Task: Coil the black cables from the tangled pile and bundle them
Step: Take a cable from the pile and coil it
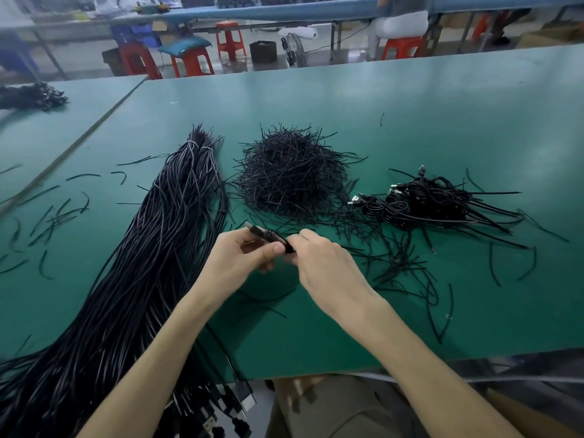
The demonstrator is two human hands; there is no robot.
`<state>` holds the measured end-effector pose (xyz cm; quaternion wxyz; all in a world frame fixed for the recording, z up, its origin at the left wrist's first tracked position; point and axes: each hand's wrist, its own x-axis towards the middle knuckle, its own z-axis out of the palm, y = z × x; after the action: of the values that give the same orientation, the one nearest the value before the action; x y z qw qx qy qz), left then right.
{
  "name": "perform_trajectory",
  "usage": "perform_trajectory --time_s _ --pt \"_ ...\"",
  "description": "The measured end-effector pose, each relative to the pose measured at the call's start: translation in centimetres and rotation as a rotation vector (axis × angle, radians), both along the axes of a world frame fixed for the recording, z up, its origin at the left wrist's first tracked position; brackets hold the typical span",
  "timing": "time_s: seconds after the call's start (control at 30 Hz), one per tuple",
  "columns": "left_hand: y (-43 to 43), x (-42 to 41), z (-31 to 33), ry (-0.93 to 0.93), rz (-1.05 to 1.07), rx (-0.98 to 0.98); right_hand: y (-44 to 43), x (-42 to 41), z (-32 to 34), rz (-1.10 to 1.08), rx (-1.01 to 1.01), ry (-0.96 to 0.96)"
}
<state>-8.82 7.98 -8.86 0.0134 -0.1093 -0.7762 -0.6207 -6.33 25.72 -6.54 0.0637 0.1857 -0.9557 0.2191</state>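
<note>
Black coil [274,238]: my left hand [245,259] pinches it so loops hold.
Right hand [327,267]: pinches its end, probably tying it off.

- Finding: no text, label, brand, number or sign can be read anywhere in view.
- Coiled cable [278,240], pinched between the fingers of the left hand [243,257] and the right hand [325,267] — any print on its jacket is too small to make out.
- Plugs [243,403] at the near table edge, well below the fingers — blurred, markings unreadable.
- Blue crates [139,34] far beyond the fingers, under the back bench — out of focus, nothing legible.
</note>
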Motion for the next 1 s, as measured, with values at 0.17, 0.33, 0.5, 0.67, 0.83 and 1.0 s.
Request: perform_trajectory --time_s 0.17,0.33,0.5,0.67,0.83,1.0 --pt "0.1 0.0 -0.3 0.057 0.106 -0.161 0.4 -0.1 0.0 0.010 0.025 0.005" --pt "-0.3 0.0 -0.2 0.085 0.053 -0.104 0.9 -0.5 -0.1 0.023 0.073 -0.001" --pt "-0.4 0.2 -0.4 0.294 -0.023 -0.418 1.1 -0.3 -0.5 0.100 0.186 -0.010" --pt "0.2 0.8 -0.2 0.356 -0.081 -0.577 1.5 -0.6 -0.6 0.139 0.159 0.106" --pt "0.8 1.4 0.1 0.270 -0.132 -0.834 1.6 -0.6 -1.5 0.124 0.094 0.138" --pt "1.0 1.5 -0.1 0.252 -0.126 -0.817 1.7 -0.7 -2.2 0.087 0.015 0.143"
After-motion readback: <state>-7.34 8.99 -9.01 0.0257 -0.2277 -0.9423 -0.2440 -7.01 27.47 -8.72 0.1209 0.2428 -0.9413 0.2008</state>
